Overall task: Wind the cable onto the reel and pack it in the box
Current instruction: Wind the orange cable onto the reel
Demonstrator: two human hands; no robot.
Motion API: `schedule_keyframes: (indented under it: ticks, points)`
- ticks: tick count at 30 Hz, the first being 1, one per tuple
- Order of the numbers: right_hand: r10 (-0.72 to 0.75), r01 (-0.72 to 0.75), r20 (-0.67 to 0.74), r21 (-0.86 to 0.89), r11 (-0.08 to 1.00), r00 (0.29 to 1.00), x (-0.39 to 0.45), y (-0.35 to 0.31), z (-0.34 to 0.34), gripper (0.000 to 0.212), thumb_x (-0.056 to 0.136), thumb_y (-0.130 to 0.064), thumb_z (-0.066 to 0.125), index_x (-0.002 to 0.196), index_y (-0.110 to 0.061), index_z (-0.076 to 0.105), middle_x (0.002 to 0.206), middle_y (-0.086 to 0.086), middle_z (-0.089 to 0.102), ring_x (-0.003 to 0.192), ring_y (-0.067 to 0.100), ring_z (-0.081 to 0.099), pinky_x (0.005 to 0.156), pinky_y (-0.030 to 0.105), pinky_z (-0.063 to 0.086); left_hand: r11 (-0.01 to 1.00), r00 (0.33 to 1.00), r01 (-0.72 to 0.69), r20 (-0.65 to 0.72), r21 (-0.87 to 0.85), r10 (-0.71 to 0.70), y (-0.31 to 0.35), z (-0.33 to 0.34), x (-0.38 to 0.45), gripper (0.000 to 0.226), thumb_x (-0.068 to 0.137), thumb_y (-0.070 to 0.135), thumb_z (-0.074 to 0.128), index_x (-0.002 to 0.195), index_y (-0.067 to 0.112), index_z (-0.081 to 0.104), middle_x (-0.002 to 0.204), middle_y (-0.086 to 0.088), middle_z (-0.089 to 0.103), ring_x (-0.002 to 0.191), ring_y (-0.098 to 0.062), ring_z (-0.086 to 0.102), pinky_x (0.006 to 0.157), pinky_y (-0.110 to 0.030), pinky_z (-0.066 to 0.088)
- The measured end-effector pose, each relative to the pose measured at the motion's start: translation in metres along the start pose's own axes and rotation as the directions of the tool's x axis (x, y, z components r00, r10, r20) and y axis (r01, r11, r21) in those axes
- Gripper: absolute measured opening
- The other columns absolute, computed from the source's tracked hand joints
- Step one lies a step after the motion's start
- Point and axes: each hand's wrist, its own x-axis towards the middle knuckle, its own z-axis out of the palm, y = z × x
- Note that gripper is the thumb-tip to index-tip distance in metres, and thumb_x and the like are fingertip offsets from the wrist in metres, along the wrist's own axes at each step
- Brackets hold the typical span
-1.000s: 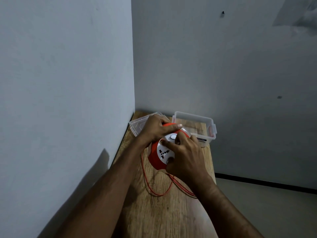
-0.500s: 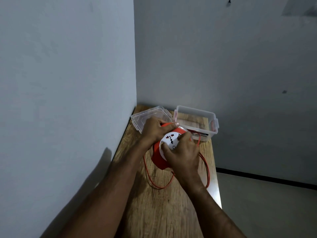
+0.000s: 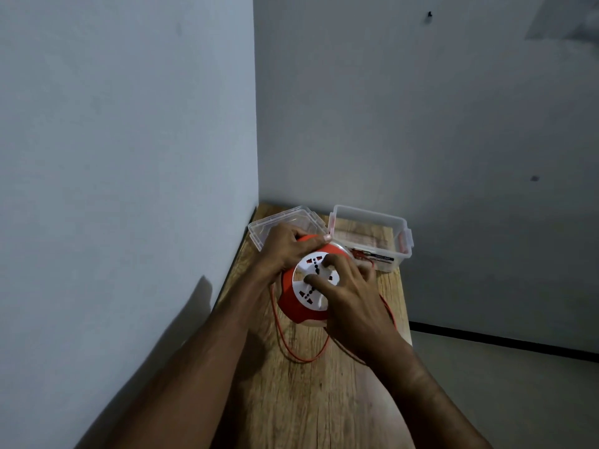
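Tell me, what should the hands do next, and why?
Probably another turn of the white face: the right hand has fingers on it, the left hand grips the reel, and loose cable lies looped on the table, so it isn't ready for the box.

A bare room corner, seemingly domestic; a narrow wooden table (image 3: 311, 400) stands against plain grey walls (image 3: 129, 140); right of the table, a black skirting strip (image 3: 502, 343).
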Motion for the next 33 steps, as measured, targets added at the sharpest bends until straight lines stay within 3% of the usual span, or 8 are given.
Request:
schedule_keyframes:
  ticks: [4, 15, 19, 21, 23, 27, 30, 33]
  points:
    - [-0.035, 0.049, 0.132, -0.098, 0.994, 0.991, 0.005, 0.003, -0.001, 0.089, 0.064, -0.042, 0.089, 0.142, -0.036, 0.047, 0.149, 0.014, 0.036, 0.134, 0.034, 0.044, 0.099, 0.054, 0.041, 0.999, 0.998, -0.038, 0.054, -0.02, 0.039, 0.005, 0.004, 0.0, 0.043, 0.085, 0.058, 0.074, 0.077, 0.016, 0.08, 0.073, -0.003, 0.077, 0.066, -0.02, 0.075, 0.068, -0.038, 0.062]
    - [0.04, -0.036, -0.111, 0.038, 0.999, 0.993, 0.009, 0.006, 0.002, 0.069, 0.054, -0.042, 0.087, 0.119, -0.024, 0.071, 0.111, 0.01, 0.068, 0.101, 0.029, 0.065, 0.087, 0.044, 0.051, 0.998, 0.996, -0.07, 0.059, -0.005, 0.07, 0.015, 0.007, -0.002, 0.038, 0.086, 0.055, 0.074, 0.084, 0.017, 0.081, 0.076, 0.002, 0.078, 0.064, -0.008, 0.074, 0.06, -0.021, 0.059]
    - [0.234, -0.216, -0.177, 0.115, 0.97, 0.956, 0.013, -0.003, 0.007, 0.062, 0.066, -0.044, 0.081, 0.121, -0.018, 0.068, 0.096, 0.008, 0.077, 0.086, 0.028, 0.074, 0.08, 0.041, 0.06, 0.999, 0.998, -0.051, -0.032, -0.01, 0.05, 0.014, 0.009, -0.002, 0.039, 0.086, 0.055, 0.074, 0.081, 0.017, 0.08, 0.075, 0.003, 0.078, 0.063, -0.007, 0.073, 0.059, -0.023, 0.059]
    - [0.377, -0.339, -0.186, 0.206, 0.918, 0.908, 0.013, -0.014, 0.008, 0.061, 0.069, -0.045, 0.085, 0.119, -0.015, 0.066, 0.094, 0.006, 0.076, 0.077, 0.021, 0.073, 0.066, 0.022, 0.055, 0.997, 0.994, -0.082, -0.066, 0.008, 0.082, 0.014, 0.013, -0.002, 0.037, 0.085, 0.054, 0.075, 0.073, 0.019, 0.078, 0.071, 0.002, 0.077, 0.062, -0.009, 0.072, 0.061, -0.028, 0.059]
    - [0.504, -0.433, -0.147, 0.347, 0.832, 0.851, 0.012, -0.022, 0.007, 0.06, 0.076, -0.049, 0.08, 0.121, -0.016, 0.058, 0.102, 0.0, 0.071, 0.079, 0.007, 0.063, 0.061, 0.002, 0.037, 0.994, 0.99, -0.111, -0.091, 0.02, 0.112, 0.013, 0.017, -0.003, 0.041, 0.084, 0.055, 0.076, 0.068, 0.017, 0.077, 0.068, 0.0, 0.076, 0.061, -0.013, 0.072, 0.062, -0.035, 0.059]
    - [0.622, -0.504, -0.067, 0.521, 0.689, 0.78, 0.013, -0.023, 0.015, 0.065, 0.081, -0.048, 0.076, 0.127, -0.012, 0.047, 0.115, -0.001, 0.062, 0.094, 0.002, 0.052, 0.062, 0.003, 0.035, 0.986, 0.984, -0.154, -0.083, 0.062, 0.159, 0.009, 0.019, -0.002, 0.044, 0.084, 0.06, 0.074, 0.077, 0.016, 0.08, 0.072, 0.003, 0.077, 0.063, -0.007, 0.072, 0.064, -0.037, 0.063]
    - [0.556, -0.446, -0.084, 0.503, 0.74, 0.827, 0.011, -0.023, 0.016, 0.049, 0.087, -0.045, 0.073, 0.119, -0.013, 0.056, 0.113, 0.001, 0.068, 0.093, 0.004, 0.061, 0.07, 0.009, 0.045, 0.99, 0.989, -0.133, -0.058, 0.049, 0.135, 0.006, 0.018, -0.001, 0.044, 0.084, 0.058, 0.074, 0.079, 0.016, 0.081, 0.073, 0.003, 0.077, 0.063, -0.006, 0.072, 0.065, -0.033, 0.062]
    - [0.302, -0.231, -0.258, 0.272, 0.934, 0.918, 0.004, -0.02, 0.015, 0.024, 0.091, -0.036, 0.07, 0.098, -0.014, 0.065, 0.087, 0.004, 0.074, 0.068, 0.012, 0.069, 0.057, 0.016, 0.048, 0.998, 0.994, -0.069, -0.086, -0.013, 0.068, 0.009, 0.012, 0.0, 0.042, 0.085, 0.055, 0.074, 0.08, 0.013, 0.079, 0.075, 0.0, 0.078, 0.063, -0.009, 0.072, 0.063, -0.031, 0.061]
